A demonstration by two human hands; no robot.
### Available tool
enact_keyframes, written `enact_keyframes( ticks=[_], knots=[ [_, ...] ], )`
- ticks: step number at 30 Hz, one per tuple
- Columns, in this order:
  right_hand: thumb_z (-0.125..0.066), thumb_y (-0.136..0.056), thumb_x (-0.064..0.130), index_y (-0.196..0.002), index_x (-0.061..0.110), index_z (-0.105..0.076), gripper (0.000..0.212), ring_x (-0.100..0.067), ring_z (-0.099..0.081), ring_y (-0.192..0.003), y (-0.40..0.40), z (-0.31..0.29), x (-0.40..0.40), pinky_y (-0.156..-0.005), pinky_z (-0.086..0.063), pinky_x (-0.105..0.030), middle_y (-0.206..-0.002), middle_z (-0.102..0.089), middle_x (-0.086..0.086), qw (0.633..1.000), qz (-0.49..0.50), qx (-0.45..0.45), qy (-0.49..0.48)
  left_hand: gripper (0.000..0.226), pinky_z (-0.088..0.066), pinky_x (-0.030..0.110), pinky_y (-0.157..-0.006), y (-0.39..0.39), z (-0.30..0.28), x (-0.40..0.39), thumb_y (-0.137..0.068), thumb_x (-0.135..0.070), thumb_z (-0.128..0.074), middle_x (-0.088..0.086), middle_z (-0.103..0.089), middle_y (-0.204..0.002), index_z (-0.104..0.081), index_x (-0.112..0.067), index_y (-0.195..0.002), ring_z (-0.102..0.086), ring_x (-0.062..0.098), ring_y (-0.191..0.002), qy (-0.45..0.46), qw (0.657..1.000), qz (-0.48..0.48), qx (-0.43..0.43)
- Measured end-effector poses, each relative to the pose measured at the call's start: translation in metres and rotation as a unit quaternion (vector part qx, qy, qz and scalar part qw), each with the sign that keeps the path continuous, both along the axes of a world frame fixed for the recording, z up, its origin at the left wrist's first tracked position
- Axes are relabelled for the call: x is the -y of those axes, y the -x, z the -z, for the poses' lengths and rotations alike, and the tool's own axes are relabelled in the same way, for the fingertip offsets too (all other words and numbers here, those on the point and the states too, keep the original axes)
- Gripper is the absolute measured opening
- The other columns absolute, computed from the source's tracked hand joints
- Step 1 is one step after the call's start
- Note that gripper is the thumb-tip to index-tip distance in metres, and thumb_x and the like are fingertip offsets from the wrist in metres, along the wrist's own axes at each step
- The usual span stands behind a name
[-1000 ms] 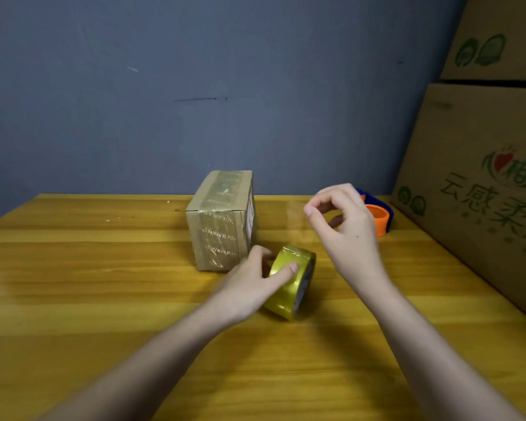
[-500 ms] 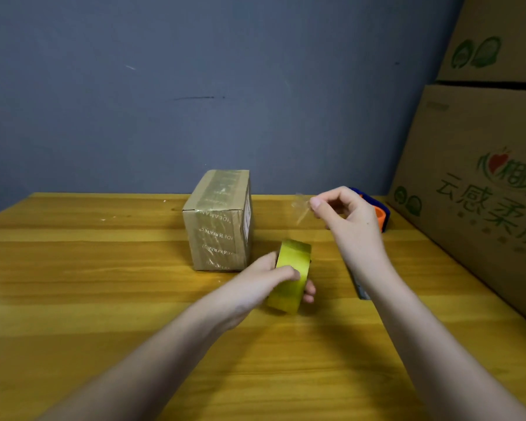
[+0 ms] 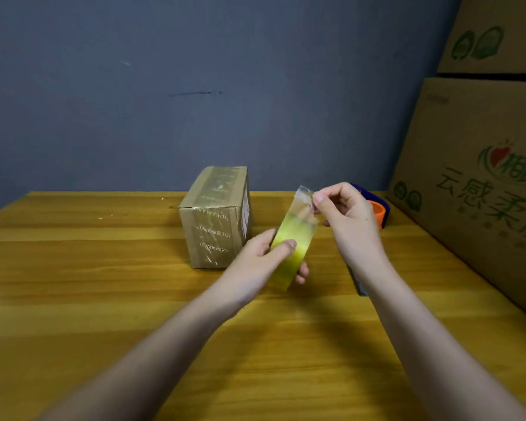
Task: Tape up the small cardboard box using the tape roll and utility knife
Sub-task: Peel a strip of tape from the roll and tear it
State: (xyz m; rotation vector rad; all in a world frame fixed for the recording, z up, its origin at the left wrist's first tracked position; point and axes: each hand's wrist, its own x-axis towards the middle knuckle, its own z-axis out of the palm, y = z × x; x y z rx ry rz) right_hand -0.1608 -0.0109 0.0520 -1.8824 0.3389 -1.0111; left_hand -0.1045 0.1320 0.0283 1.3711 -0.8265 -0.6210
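A small cardboard box [image 3: 216, 217], covered in clear tape, stands on the wooden table [image 3: 104, 299] near the wall. My left hand [image 3: 261, 262] grips the yellow tape roll [image 3: 295, 250] lifted just right of the box. My right hand [image 3: 349, 220] pinches the clear free end of the tape [image 3: 302, 205] and holds it stretched up from the roll. A dark thin object [image 3: 359, 284], possibly the utility knife, lies on the table and is mostly hidden under my right forearm.
An orange and blue object [image 3: 378, 209] sits behind my right hand by the wall. Large printed cardboard cartons [image 3: 483, 183] are stacked along the right edge of the table. A grey-blue wall closes the far side.
My left hand lifted the roll off the table and tilted it. My right hand took hold of the tape end and drew a short clear strip upward.
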Motion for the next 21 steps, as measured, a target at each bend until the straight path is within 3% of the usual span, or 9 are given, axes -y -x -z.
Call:
enact_keyframes(
  ticks=[3, 7, 21],
  knots=[
    [-0.059, -0.092, 0.020, -0.089, 0.007, -0.064, 0.015, -0.019, -0.065, -0.089, 0.000, 0.002, -0.003, -0.085, -0.053, -0.043, -0.089, -0.070, -0.004, 1.000, -0.005, -0.002, -0.009, 0.021, -0.050, 0.026, -0.052, 0.002, 0.002, 0.001, -0.098, -0.012, -0.043, 0.013, -0.062, -0.060, -0.057, -0.004, -0.084, -0.058, 0.021, -0.049, 0.022, 0.998, -0.059, 0.002],
    [-0.060, -0.091, 0.020, -0.087, 0.005, -0.063, 0.016, -0.017, -0.065, -0.088, 0.000, 0.002, -0.006, -0.087, -0.052, -0.041, -0.089, -0.070, -0.004, 1.000, -0.013, -0.006, -0.012, 0.028, -0.050, 0.024, -0.053, 0.005, 0.003, 0.000, -0.096, -0.021, -0.048, 0.015, -0.061, -0.058, -0.059, -0.006, -0.076, -0.058, 0.020, -0.051, 0.062, 0.992, -0.088, 0.063],
    [-0.061, -0.090, 0.024, -0.086, 0.012, -0.065, 0.014, 0.001, -0.059, -0.084, 0.003, -0.003, -0.016, -0.078, -0.047, -0.020, -0.085, -0.064, 0.011, 0.999, -0.037, -0.017, 0.004, 0.036, -0.052, 0.025, -0.058, 0.002, 0.007, -0.005, -0.092, -0.024, -0.051, 0.008, -0.063, -0.055, -0.059, 0.006, -0.074, -0.061, 0.017, -0.054, 0.110, 0.975, -0.123, 0.149]
  ],
)
